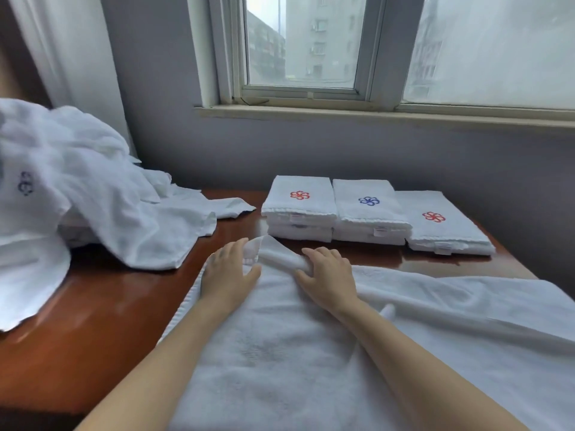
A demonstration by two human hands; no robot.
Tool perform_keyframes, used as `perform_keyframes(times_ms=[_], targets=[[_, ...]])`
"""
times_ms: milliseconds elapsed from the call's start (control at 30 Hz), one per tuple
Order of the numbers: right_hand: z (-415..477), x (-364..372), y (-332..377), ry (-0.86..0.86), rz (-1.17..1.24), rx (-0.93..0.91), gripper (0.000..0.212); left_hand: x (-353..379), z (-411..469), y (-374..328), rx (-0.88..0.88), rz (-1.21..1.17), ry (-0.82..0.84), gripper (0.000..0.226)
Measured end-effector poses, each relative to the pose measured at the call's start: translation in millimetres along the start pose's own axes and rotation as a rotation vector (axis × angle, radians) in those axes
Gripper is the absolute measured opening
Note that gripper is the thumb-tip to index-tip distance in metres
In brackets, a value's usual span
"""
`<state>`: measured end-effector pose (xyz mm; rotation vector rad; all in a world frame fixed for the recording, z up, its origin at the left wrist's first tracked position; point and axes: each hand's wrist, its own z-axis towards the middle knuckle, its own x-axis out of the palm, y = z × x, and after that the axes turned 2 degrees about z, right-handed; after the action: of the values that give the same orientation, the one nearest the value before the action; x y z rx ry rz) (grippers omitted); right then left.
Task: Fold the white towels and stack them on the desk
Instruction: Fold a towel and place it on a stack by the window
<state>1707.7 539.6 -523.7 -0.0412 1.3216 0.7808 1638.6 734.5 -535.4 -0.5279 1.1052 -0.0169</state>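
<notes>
A glossy reddish-brown desk [102, 306] stood against a grey wall [161, 119] under a window [305, 42]. A white towel [280, 353] lay spread over the desk's near side, under both forearms. The left hand [225, 273] lay flat on it, fingers straight and thumb spread, fingertips against a raised fold. The right hand [328, 275], just beside it, curled its fingers over that same ridge of cloth and gripped it. Beyond the hands sat three low piles of folded towels [370, 213] side by side, marked with red and blue flower emblems. Left of the left hand, a loose heap [77, 188] of white towels spilled across the desk. A pale curtain [71, 51] hung behind it.
</notes>
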Motion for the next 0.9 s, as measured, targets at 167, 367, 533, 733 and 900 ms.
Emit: perform_keyframes(times_ms=[167,367,533,733,900], targets=[[22,11,9,-0.011,0.043,0.019,0.057,-3,19,15,-0.024,-0.018,-0.042,0.039],[41,16,12,-0.017,0.134,0.027,0.054,-4,33,28,-0.04,-0.101,-0.167,0.018],[43,11,15,0.031,0.111,0.054,0.048,-13,31,28,-0.133,-0.442,-0.324,0.019],[33,-11,24,-0.036,0.19,-0.014,0.027,-51,30,22,-0.155,-0.636,-0.417,0.01],[7,-33,35,-0.179,0.171,-0.193,0.012,-77,10,18,-0.211,-0.672,-0.428,0.011]])
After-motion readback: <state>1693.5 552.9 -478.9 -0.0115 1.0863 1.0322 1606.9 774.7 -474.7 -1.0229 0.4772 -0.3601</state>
